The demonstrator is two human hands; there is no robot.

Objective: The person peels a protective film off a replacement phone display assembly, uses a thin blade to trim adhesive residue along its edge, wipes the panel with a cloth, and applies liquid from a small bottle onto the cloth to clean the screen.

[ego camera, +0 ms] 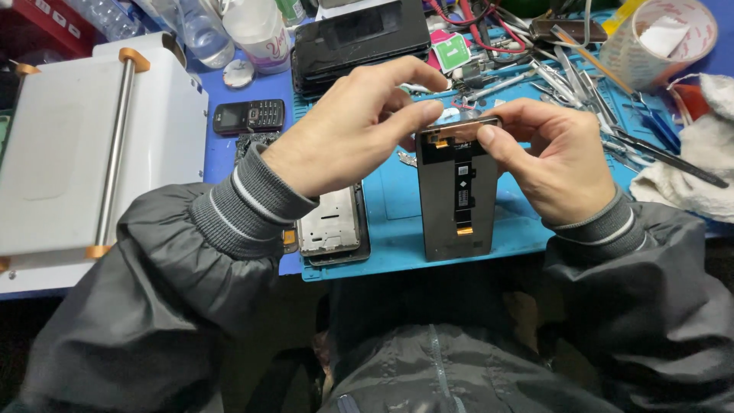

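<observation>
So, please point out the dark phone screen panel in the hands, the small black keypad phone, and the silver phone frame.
Dark rectangular phone screen panel [456,199]: head view, middle of its back.
Small black keypad phone [249,117]: head view, on its keypad.
Silver metal phone frame [330,227]: head view, its flat centre.

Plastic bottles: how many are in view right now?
2. A clear plastic bottle stands at the top edge behind the white machine; a white plastic bottle is beside it, on its right. More may be hidden beyond the frame's top.
</observation>
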